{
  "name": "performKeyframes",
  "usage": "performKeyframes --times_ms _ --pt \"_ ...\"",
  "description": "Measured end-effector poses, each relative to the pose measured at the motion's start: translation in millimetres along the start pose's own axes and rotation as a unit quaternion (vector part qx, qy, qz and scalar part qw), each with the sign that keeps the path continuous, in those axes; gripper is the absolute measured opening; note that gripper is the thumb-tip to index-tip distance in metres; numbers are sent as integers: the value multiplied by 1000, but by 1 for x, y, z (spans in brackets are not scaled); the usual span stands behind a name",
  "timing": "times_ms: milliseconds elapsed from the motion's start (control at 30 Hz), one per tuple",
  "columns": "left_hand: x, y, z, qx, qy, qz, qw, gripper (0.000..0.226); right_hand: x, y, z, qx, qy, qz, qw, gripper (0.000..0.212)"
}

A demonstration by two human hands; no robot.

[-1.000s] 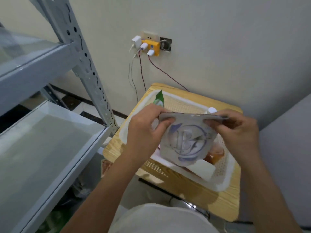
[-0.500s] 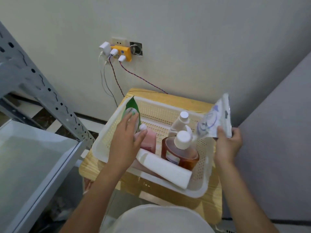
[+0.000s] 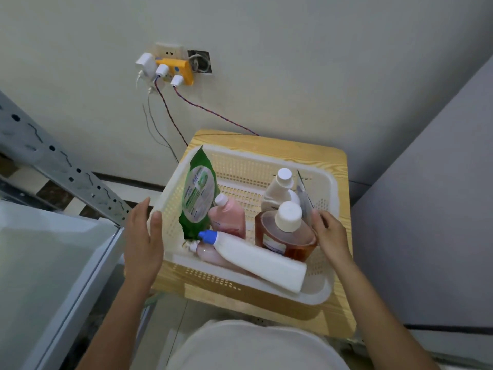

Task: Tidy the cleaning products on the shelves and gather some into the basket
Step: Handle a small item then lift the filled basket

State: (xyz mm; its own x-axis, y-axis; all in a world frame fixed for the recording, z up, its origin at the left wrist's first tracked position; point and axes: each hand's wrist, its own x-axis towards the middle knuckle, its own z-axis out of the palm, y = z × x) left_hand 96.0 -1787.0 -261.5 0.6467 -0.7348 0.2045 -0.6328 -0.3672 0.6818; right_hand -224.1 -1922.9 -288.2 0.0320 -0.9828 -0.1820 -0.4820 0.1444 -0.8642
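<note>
A white perforated basket (image 3: 266,161) sits on a small wooden table (image 3: 338,166). Inside it stand a green refill pouch (image 3: 197,193), a pink bottle (image 3: 230,217), a white bottle (image 3: 277,193) and an amber bottle with a white cap (image 3: 285,236). A white bottle with a blue cap (image 3: 256,257) lies across the front, over a pink pouch (image 3: 210,253). A grey-white pouch (image 3: 304,196) stands edge-on at the basket's right side. My left hand (image 3: 144,236) rests flat against the basket's left wall, fingers apart. My right hand (image 3: 329,233) touches the pouch's lower edge beside the amber bottle.
A grey metal shelf unit with a glass shelf (image 3: 48,268) and a perforated post (image 3: 53,158) stands on the left. A wall socket with a yellow adapter (image 3: 176,68) and trailing cables hangs above the table. A grey panel (image 3: 432,209) closes off the right.
My right hand has lowered the grey-white pouch into the basket's right side. My left hand has left the green pouch and moved out to the basket's left wall.
</note>
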Motion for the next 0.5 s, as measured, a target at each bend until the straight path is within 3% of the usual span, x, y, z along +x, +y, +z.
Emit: performKeyframes --times_ms 133,300,400,500 --pt "32 -45 7 56 -55 -84 993 61 -30 18 1 -4 194 15 981 39" --pt "46 -64 16 60 -194 -100 974 59 -43 34 10 -93 86 75 989 53" --pt "39 -66 22 56 -172 -79 980 40 -41 35 11 -119 84 85 986 55" --pt "35 -70 24 80 -145 -84 983 35 -41 37 12 -124 87 93 984 54"
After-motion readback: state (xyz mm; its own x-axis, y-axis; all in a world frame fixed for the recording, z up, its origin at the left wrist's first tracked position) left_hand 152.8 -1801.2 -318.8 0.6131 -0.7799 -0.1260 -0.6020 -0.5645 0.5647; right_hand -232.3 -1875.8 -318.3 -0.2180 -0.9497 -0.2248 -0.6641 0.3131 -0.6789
